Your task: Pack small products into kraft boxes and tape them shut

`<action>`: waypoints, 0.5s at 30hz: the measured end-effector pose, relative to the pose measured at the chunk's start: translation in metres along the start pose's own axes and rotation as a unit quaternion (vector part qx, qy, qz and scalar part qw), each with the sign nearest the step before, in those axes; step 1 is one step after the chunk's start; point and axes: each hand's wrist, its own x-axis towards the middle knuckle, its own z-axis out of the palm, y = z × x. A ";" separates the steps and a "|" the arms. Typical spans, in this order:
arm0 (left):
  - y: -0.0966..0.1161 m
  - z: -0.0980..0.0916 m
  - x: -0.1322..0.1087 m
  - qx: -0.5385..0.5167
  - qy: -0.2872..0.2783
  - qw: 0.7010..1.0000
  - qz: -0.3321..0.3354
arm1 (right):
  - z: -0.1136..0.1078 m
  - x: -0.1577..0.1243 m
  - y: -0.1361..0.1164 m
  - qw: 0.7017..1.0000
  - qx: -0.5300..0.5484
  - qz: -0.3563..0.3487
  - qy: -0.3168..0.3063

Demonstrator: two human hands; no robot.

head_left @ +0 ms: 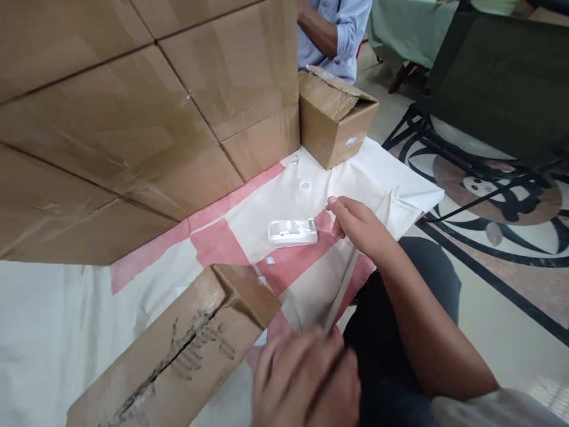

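My right hand [358, 228] hovers just right of a white tape dispenser [292, 232], fingers curled in a pinch on the upper end of a pale tape strip [341, 292]. The strip runs down towards my left hand [306, 379]. That hand is blurred at the bottom edge, its fingers folded at the strip's lower end, beside the flap of a brown cardboard box [178, 356]. The dispenser lies on a white and pink cloth [382, 178].
Large taped cartons [133, 118] form a wall at the left and back. A small open carton [335, 121] stands behind the cloth, with a small white ring [304, 185] near it. Another person in a light blue shirt [333, 35] sits beyond. A dark folding frame [498, 83] stands at right.
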 end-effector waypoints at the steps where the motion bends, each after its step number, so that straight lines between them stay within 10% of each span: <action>1: -0.003 0.022 0.016 0.007 0.006 1.000 -0.013 | -0.001 0.000 0.001 1.000 0.013 0.001 -0.008; 6: -0.050 0.099 0.090 0.118 -0.069 0.979 -0.154 | -0.006 -0.005 0.002 0.998 0.056 -0.010 -0.038; 15: -0.085 0.105 0.101 0.050 -0.105 0.983 -0.139 | -0.017 -0.016 0.004 0.993 0.067 -0.007 -0.100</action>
